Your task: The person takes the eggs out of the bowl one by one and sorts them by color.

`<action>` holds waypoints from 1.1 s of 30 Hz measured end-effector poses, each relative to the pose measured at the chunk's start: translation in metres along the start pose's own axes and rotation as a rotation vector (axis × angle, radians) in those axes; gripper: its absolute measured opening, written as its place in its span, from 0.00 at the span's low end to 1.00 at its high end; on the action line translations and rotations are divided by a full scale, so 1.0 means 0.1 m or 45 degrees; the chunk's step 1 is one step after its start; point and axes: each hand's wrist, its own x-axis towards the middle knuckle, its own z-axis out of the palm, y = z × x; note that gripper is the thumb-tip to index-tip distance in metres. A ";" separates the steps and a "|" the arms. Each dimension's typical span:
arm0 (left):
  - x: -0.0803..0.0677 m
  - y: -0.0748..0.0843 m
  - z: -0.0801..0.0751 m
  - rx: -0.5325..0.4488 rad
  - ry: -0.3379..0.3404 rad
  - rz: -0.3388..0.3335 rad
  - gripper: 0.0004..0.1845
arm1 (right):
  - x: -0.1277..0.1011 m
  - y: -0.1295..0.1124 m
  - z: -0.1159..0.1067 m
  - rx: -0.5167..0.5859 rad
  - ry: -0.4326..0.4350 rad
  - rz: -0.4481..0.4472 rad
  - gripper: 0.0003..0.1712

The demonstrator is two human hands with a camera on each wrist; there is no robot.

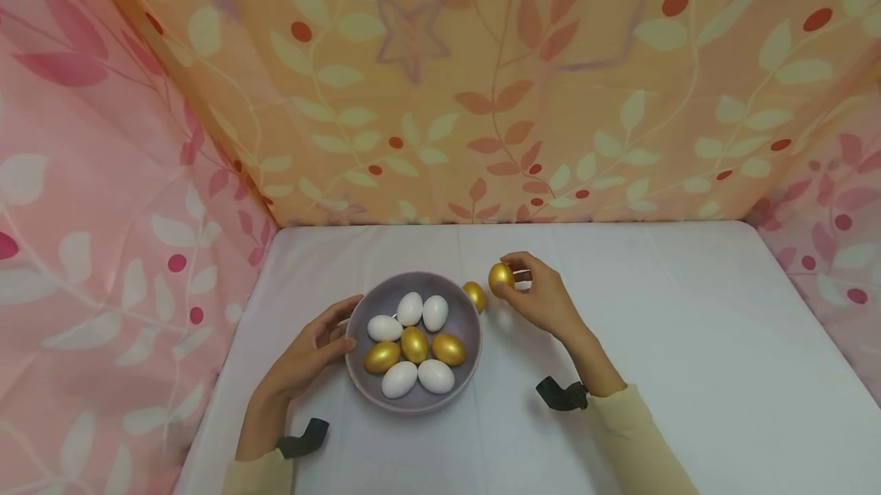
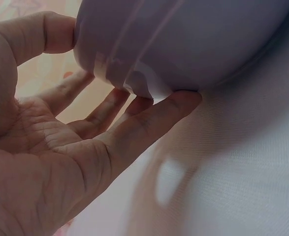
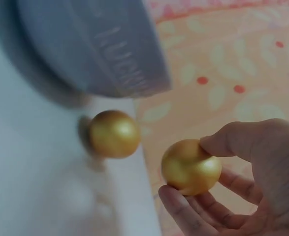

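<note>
Our left hand (image 1: 313, 350) rests loose-fingered against the bowl (image 1: 365, 388), near the table's (image 1: 688, 342) front edge. A gold egg (image 1: 475, 295) lies just right of the bowl's rim. Beside it, our right hand (image 1: 540, 300) pinches another golden egg (image 1: 501, 278), long axis upright.

A: What's the person wearing?
B: Long pale-yellow sleeves (image 1: 636, 434) on both arms, cuffs ending short of the wrists.
A: Anything on the wrists?
B: Dark strap (image 1: 563, 395) at the right wrist, a matching one (image 1: 305, 438) at the left. Left hand (image 1: 313, 350) and right hand (image 1: 544, 297) bare, no rings or gloves visible.
</note>
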 end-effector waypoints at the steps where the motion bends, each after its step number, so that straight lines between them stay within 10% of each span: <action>1: 0.00 0.00 0.00 -0.004 -0.002 0.003 0.36 | 0.00 0.03 0.01 -0.016 -0.003 0.015 0.24; 33: -0.02 0.07 0.02 0.004 -0.031 -0.015 0.36 | 0.06 0.27 0.15 -0.268 -0.127 0.085 0.24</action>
